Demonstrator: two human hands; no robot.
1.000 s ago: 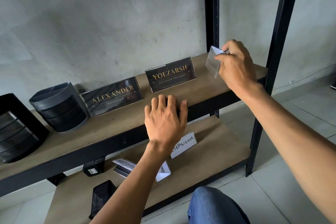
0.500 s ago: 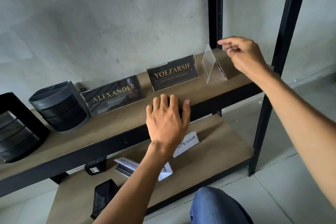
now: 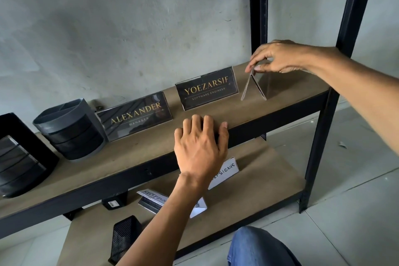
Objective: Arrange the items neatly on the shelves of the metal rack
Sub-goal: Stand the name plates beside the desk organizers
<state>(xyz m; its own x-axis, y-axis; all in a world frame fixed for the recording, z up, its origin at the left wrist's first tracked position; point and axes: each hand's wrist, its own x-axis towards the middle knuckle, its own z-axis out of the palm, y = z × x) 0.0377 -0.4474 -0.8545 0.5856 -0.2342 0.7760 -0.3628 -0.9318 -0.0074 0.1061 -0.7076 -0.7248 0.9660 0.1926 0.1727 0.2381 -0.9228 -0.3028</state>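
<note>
R hand (image 3: 280,58) pinches – looks like – the clear tent sign holder (image 3: 254,87) by its ridge; L hand (image 3: 200,147) lies flat, fingers straight, on shelf edge (image 3: 269,123).

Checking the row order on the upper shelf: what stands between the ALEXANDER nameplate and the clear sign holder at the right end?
The YOEZARSIF Software Engineer nameplate stands between the ALEXANDER nameplate and the clear sign holder; the head view shows it.

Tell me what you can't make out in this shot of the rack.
Head view only.
Handwritten sign, lower shelf: opening letters behind the left hand.
Folded white card: wording behind the left forearm.
Black drawer organiser: cut by the frame's left edge.
</note>
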